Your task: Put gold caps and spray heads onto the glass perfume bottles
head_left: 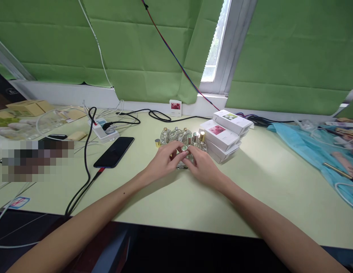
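Both hands meet at the middle of the table, around a clear glass perfume bottle [181,165] with a shiny cap [184,148]. My left hand [166,156] is closed at the bottle's left side, thumb and fingers by the cap. My right hand [204,165] closes on it from the right, its fingertips at the cap too. Most of the bottle is hidden by the fingers. Just behind stand several more glass perfume bottles [175,135], some with caps and some showing bare spray tops. A loose gold cap [157,143] is left of them.
White boxes [222,137] with flower pictures are stacked right of the bottles. One small white box [175,108] leans at the back wall. On the left lie a phone [114,152], a power strip [104,129] and black cables. A blue plastic sheet [301,151] covers the right side.
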Available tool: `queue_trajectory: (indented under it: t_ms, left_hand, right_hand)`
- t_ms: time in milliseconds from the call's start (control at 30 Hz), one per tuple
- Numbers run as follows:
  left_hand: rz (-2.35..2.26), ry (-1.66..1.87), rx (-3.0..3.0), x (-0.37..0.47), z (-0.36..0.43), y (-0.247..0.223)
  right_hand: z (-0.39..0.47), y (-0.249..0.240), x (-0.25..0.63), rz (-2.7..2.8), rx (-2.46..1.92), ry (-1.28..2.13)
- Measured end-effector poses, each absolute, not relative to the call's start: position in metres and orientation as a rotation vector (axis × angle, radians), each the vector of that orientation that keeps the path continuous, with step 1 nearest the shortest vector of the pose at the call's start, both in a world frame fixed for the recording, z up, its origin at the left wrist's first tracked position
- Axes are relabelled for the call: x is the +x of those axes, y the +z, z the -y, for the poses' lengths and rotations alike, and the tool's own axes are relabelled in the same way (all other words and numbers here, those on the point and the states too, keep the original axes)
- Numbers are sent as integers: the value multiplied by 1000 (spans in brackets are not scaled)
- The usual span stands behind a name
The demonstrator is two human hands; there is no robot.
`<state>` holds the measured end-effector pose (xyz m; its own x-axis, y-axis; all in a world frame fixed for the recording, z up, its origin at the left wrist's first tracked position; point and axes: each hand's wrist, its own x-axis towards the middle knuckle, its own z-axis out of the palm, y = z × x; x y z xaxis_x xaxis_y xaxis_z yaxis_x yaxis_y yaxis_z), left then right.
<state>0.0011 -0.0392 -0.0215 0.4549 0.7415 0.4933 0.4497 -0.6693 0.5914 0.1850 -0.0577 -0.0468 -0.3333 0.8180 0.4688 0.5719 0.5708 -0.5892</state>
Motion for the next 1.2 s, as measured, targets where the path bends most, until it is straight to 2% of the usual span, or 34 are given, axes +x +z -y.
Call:
queue_trajectory:
  t_ms: [1200]
  left_hand:
    - [-1102,971,2397,1,41,-23]
  right_hand:
    - [58,-46,185,2051,-1110,443]
